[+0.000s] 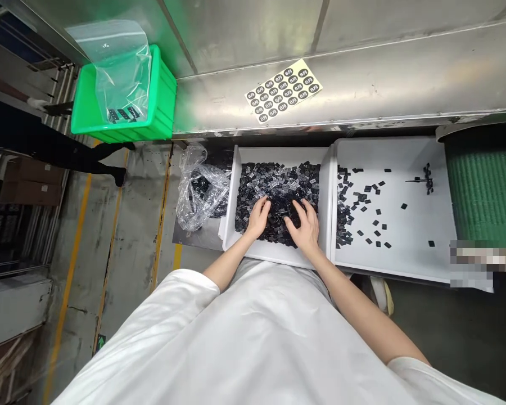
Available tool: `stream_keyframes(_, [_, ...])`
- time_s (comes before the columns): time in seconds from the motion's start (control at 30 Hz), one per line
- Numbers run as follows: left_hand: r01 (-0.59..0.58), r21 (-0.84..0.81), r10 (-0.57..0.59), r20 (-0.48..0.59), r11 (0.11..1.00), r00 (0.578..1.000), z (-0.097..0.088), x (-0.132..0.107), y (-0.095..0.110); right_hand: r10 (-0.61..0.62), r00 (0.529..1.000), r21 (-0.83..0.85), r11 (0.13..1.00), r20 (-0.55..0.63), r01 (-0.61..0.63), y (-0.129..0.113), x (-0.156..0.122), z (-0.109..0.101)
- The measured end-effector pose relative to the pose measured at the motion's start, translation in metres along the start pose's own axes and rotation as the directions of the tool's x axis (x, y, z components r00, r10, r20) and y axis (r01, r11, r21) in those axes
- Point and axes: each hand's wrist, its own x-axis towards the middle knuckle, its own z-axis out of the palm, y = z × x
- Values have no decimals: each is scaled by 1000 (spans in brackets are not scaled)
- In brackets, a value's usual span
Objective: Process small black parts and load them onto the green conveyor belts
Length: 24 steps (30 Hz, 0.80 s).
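A light grey tray (280, 254) in front of me holds a deep heap of small black plastic pieces (280, 177), flat and roughly rectangular. Both hands reach into the heap near its middle. My left hand (259, 218) touches the pieces with its fingertips, fingers stretched forward and partly sunk among them. Facing it, my right hand (307, 226) has its thumb and fingers spread apart, tips down in the pieces. Between the hands lies a darker clump of pieces; its details are too dark to make out.
A second grey tray (400, 225) adjoins on the right, with scattered black pieces and a thin stemmed cluster. A clear plastic bag (202, 197) lies left. Beyond are a green bin (164, 95) and a sticker sheet (283, 91) on the metal ledge. Another person stands far left.
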Motion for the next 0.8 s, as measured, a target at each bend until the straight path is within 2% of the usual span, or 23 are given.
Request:
stream_keyframes(0.1, [-84, 115, 81, 34, 990, 996, 6, -5, -13, -90, 992, -108, 989, 88, 99, 8, 1, 7])
stream_keyframes(0.23, [-84, 209, 71, 71, 974, 995, 10, 4, -18, -190, 950, -173, 956, 246, 236, 25, 15, 6])
stream_keyframes(0.3, [-41, 227, 26, 70, 973, 997, 10, 18, -16, -174, 959, -201, 954, 226, 221, 28, 19, 7])
stream_keyframes(0.4, [70, 229, -73, 3, 971, 997, 9, 42, -9, -90, 987, -222, 968, 132, 118, 22, 17, 14])
stream_keyframes(0.47, [91, 183, -93, 1, 979, 996, 8, 51, -3, -147, 966, -195, 962, 215, 190, 19, 14, 17])
stream_keyframes(0.53, [-6, 115, -3, 76, 993, 997, 5, 49, 2, -232, 920, -169, 941, 314, 295, 22, 13, 15])
stream_keyframes(0.57, [-99, 94, 86, 131, 991, 988, 4, 45, 4, -233, 919, -182, 936, 318, 300, 25, 14, 14])
stream_keyframes(0.6, [-209, 90, 188, 194, 974, 963, 1, 40, 4, -196, 939, -218, 940, 284, 262, 27, 14, 13])
stream_keyframes(0.67, [-404, 142, 346, 316, 904, 883, -5, 30, 2, -73, 982, -299, 946, 172, 123, 28, 13, 12])
stream_keyframes(0.7, [-458, 194, 370, 363, 867, 855, -8, 27, -1, -43, 987, -321, 943, 154, 91, 27, 11, 13])
stream_keyframes(0.73, [-475, 260, 355, 398, 841, 846, -12, 25, -4, -55, 981, -326, 938, 184, 114, 24, 9, 14])
stream_keyframes(0.8, [-442, 399, 261, 432, 803, 864, -18, 27, -13, -168, 931, -292, 918, 325, 268, 20, 8, 14])
